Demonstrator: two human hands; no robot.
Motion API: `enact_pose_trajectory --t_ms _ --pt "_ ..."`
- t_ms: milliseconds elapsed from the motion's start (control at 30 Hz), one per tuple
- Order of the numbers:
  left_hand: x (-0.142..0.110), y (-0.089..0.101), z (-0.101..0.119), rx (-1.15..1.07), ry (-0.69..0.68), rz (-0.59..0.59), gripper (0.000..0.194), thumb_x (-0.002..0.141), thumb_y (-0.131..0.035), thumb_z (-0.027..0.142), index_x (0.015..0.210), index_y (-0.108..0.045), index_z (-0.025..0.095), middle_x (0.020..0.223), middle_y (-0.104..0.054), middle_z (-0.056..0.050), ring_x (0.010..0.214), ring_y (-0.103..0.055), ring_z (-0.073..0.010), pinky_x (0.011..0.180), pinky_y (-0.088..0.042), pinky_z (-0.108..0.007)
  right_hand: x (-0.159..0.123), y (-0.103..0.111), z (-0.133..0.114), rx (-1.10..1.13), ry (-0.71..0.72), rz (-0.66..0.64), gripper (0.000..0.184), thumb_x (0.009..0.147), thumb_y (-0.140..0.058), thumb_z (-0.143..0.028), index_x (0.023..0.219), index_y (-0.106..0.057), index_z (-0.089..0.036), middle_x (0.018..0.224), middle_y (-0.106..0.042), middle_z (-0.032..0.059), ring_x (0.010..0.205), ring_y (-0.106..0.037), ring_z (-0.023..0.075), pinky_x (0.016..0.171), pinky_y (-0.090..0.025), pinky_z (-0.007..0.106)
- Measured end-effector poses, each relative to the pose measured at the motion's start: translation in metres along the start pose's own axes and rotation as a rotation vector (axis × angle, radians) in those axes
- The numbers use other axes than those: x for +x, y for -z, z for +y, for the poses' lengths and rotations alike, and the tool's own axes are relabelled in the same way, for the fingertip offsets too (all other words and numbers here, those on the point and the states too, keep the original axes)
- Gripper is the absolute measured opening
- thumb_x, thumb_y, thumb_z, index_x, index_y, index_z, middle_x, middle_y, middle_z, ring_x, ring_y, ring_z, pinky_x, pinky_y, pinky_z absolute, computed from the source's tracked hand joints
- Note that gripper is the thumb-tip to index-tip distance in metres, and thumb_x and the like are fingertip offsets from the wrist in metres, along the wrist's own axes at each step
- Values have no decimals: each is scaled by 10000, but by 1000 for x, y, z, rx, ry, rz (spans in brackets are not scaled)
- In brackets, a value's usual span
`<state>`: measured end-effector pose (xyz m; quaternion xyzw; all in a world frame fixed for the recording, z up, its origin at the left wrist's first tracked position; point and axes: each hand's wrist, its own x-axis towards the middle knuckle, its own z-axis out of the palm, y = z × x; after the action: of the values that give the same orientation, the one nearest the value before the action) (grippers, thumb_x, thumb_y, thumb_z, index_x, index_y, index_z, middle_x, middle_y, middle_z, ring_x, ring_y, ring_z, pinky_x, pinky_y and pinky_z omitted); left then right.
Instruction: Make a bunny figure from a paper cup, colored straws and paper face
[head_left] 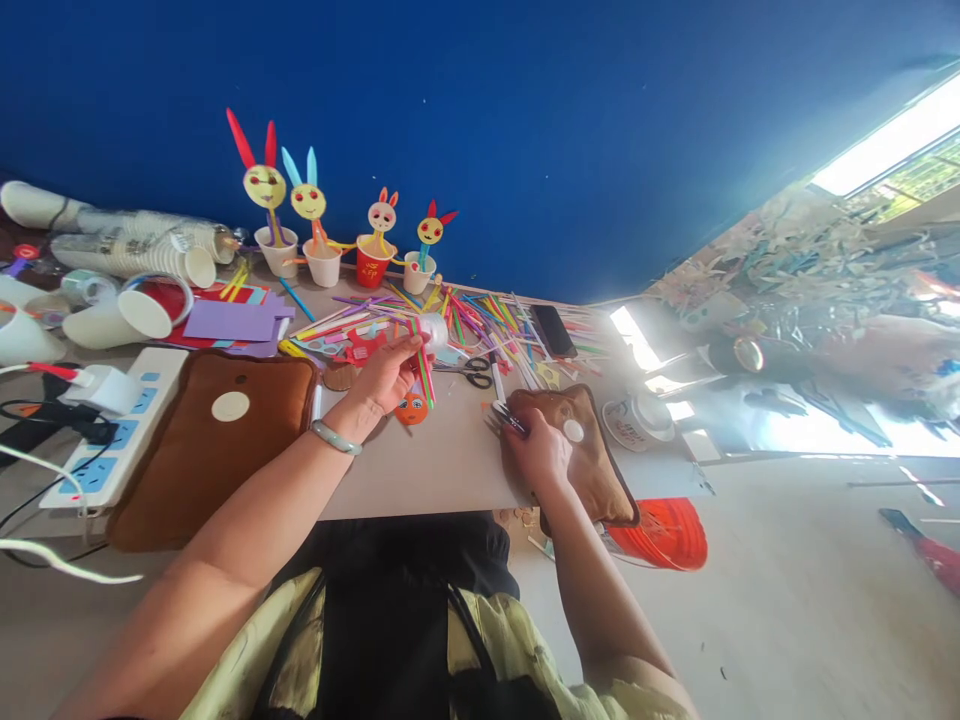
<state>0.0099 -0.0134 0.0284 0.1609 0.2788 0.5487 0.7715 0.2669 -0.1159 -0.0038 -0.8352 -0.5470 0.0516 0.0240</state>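
Note:
In my left hand (381, 380), closed with the fingers pinched, are a few thin red, pink and green sticks (427, 378). A round orange paper face (411, 408) shows just below these fingers, and a clear roll of tape (433, 328) is behind them. My right hand (544, 452) is closed around a dark, slim tool (511, 418) with white marks and pale ends; its exact kind is unclear. This hand rests at the left side of a brown plush warmer bag (600, 455). Black-handled scissors (478, 372) lie between the hands.
Several cup figures with rabbit ears (322, 265) stand along the blue wall. Loose coloured sticks (495, 315), a phone (553, 331) and purple paper (231, 322) lie on the table. Another brown bag (225, 450) and a power strip (124, 425) are at left; an orange basket (675, 535) sits below.

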Motion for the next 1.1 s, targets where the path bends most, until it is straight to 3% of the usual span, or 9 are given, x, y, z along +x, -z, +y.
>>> enact_pose_trajectory --t_ms 100,200,367,533,633,767,900,1000,1100 --pt "1 1 0 21 -1 4 203 641 -911 166 740 -734 153 743 -726 -1 694 -677 -127 735 -538 -282 1 0 -1 4 5 40 401 918 -605 -395 1283 -609 -230 1023 -786 101 910 -729 281 704 -418 323" --pt "1 1 1 23 2 24 204 636 -911 166 727 -729 163 736 -731 3 678 -681 -133 719 -538 -285 -2 2 -7 77 41 51 396 901 -631 -428 1241 -596 -228 1005 -782 84 889 -724 274 700 -419 319" --pt "1 1 0 13 -5 17 213 623 -914 156 736 -733 158 753 -741 1 685 -686 -136 721 -539 -286 -7 7 -41 217 246 3 373 963 -539 -508 1208 -576 -230 925 -758 55 878 -713 240 710 -433 292" --pt "2 1 2 13 -19 17 209 637 -906 162 739 -723 159 745 -736 5 688 -683 -130 749 -542 -292 0 1 -76 -4 362 -166 321 1006 -490 -358 1269 -580 -197 1021 -755 111 956 -701 274 774 -448 336" --pt "2 2 2 17 -30 0 215 639 -908 173 750 -725 158 758 -737 6 702 -681 -123 753 -542 -280 7 3 -80 -46 437 -93 306 956 -595 -357 1201 -656 -184 1145 -722 158 1092 -655 322 911 -455 414" --pt "3 5 -4 67 -39 -13 216 650 -905 221 790 -751 160 735 -723 6 681 -656 -113 691 -510 -252 22 19 -83 375 528 149 463 871 -710 -467 1238 -676 -186 1242 -690 154 1168 -613 322 1010 -454 469" --pt "7 9 -9 101 -100 -58 226 651 -904 256 820 -782 168 796 -745 -1 772 -663 -110 750 -492 -229 37 36 -101 892 589 101 495 814 -752 -519 1201 -707 -214 1108 -757 90 939 -690 235 848 -541 377" --pt "9 10 -10 108 -148 -39 218 636 -910 265 794 -789 177 818 -751 0 823 -664 -114 793 -482 -227 42 39 -116 994 584 65 293 829 -739 -484 914 -755 -204 821 -758 36 755 -682 195 751 -532 339" --pt "9 11 -8 131 -191 -21 212 657 -894 289 807 -791 181 821 -743 -3 850 -661 -124 809 -473 -239 47 35 -121 1020 564 127 263 871 -694 -455 790 -722 -207 691 -707 10 666 -642 172 700 -512 321"
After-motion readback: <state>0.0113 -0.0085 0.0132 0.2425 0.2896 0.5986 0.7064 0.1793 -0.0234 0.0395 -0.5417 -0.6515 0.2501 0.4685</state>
